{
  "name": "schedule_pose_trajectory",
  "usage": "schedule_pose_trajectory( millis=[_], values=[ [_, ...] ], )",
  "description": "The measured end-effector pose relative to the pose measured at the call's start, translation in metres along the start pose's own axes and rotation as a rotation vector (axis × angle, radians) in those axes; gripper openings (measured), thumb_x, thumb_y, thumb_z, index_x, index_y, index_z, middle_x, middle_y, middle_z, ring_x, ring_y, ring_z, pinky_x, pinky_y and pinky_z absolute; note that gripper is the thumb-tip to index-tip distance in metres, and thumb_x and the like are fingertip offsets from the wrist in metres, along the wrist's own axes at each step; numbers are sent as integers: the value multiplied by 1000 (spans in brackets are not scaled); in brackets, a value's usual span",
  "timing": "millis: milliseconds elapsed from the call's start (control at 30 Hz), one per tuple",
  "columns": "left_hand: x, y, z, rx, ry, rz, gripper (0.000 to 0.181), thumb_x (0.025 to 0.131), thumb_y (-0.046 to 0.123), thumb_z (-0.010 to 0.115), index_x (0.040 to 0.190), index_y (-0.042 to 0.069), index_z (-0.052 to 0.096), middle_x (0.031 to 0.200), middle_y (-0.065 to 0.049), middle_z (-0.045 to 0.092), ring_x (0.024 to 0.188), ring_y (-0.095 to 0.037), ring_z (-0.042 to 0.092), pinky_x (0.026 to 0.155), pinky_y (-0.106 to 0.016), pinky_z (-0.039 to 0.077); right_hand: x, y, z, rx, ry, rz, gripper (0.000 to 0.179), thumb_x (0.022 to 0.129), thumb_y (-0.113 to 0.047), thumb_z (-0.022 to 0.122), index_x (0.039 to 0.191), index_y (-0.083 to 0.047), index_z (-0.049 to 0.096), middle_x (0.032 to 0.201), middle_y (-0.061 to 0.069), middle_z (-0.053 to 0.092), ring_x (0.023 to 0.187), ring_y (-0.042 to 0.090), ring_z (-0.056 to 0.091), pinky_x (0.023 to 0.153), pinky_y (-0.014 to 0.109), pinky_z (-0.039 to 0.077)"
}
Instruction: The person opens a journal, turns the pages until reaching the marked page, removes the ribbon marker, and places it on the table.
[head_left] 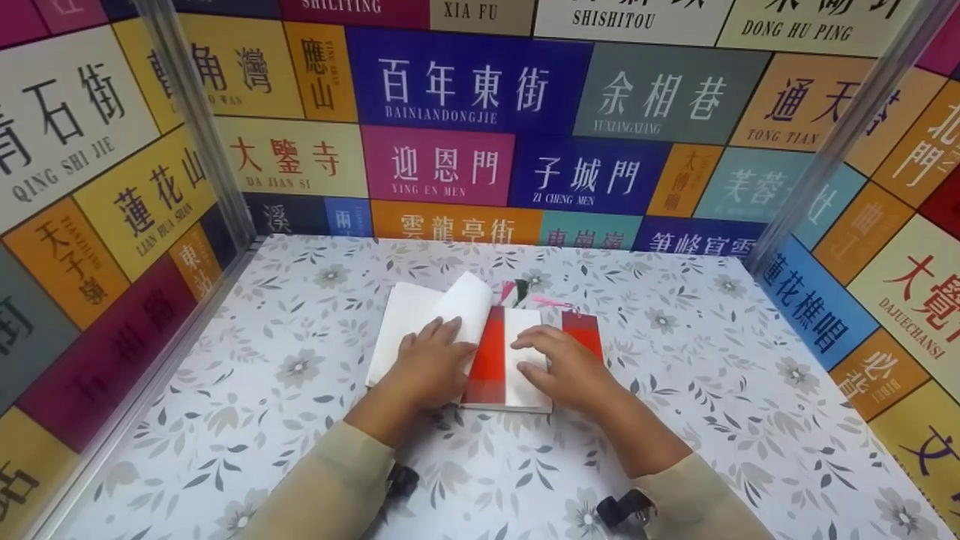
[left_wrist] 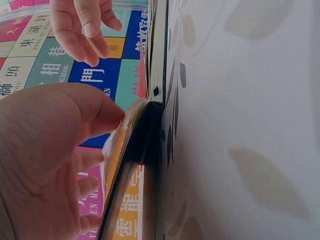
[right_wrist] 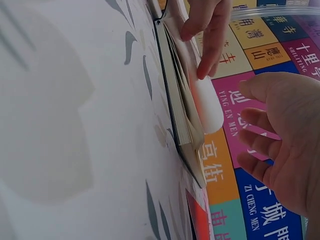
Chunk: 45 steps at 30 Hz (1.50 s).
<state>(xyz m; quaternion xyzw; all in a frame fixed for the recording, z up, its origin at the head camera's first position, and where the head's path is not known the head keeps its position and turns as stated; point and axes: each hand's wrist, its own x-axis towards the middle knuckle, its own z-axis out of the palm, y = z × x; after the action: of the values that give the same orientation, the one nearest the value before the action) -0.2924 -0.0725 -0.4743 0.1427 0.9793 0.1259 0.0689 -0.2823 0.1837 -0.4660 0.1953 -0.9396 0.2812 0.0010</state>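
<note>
An open book [head_left: 525, 375] with white pages lies on the table; one page [head_left: 471, 294] curls up near its middle. My left hand [head_left: 433, 364] rests on the left pages, fingers extended and the thumb near the fold. A red bookmark [head_left: 487, 360] lies along the right page, beside the fold. Over the right page hovers my right hand [head_left: 566, 367], its fingers loosely bent with a gap to the thumb; the right wrist view shows this hand [right_wrist: 285, 140] apart from the book [right_wrist: 182, 100]. Another red bookmark [head_left: 582, 324] lies right of the book, partly hidden by the right hand.
Pink and dark green tassels [head_left: 517, 289] stick out past the book's top edge, and a pink tassel [head_left: 553, 301] trails from the right bookmark. The table [head_left: 300, 442] has a grey floral cover. Walls of coloured name panels [head_left: 439, 166] enclose its back and sides.
</note>
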Motion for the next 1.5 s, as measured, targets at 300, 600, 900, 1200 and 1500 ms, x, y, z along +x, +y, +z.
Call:
schedule_pose_trajectory(
  millis=[300, 600, 900, 1200, 1500],
  values=[
    [0, 1, -2, 17, -10, -27, 76, 94, 44, 77, 162, 30, 47, 179, 0, 28, 168, -32, 19, 133, -65, 24, 10, -3, 5, 18, -40, 89, 42, 99, -42, 75, 141, -40, 67, 150, -17, 60, 146, 17, 56, 119, 51, 52],
    [2, -1, 1, 14, 0, -23, 74, 90, 39, 81, 159, 33, 53, 178, 1, 31, 167, -33, 21, 131, -66, 28, 33, -11, 11, 10, -118, 135, 45, 98, -45, 76, 141, -44, 65, 154, -15, 59, 147, 18, 53, 119, 52, 52],
    [1, -5, 0, 24, -49, -28, 71, 94, 44, 76, 160, 26, 53, 177, -2, 34, 167, -34, 22, 132, -67, 27, 59, -21, 19, -64, -214, 99, 55, 96, -48, 77, 148, -38, 62, 153, -11, 62, 149, 20, 53, 121, 52, 50],
    [-3, -4, -2, -20, -101, -72, 72, 96, 42, 75, 160, 19, 52, 173, -7, 41, 165, -35, 28, 132, -65, 27, 71, -29, 30, -149, -262, 72, 64, 93, -57, 78, 151, -39, 59, 151, -11, 62, 142, 20, 55, 119, 50, 52],
    [0, -6, 2, -27, -96, -57, 70, 98, 43, 71, 159, 16, 51, 171, -10, 43, 161, -36, 36, 130, -64, 33, 71, -33, 36, -226, -317, 44, 66, 93, -56, 77, 154, -43, 56, 156, -9, 59, 145, 23, 52, 124, 54, 46]
  ],
)
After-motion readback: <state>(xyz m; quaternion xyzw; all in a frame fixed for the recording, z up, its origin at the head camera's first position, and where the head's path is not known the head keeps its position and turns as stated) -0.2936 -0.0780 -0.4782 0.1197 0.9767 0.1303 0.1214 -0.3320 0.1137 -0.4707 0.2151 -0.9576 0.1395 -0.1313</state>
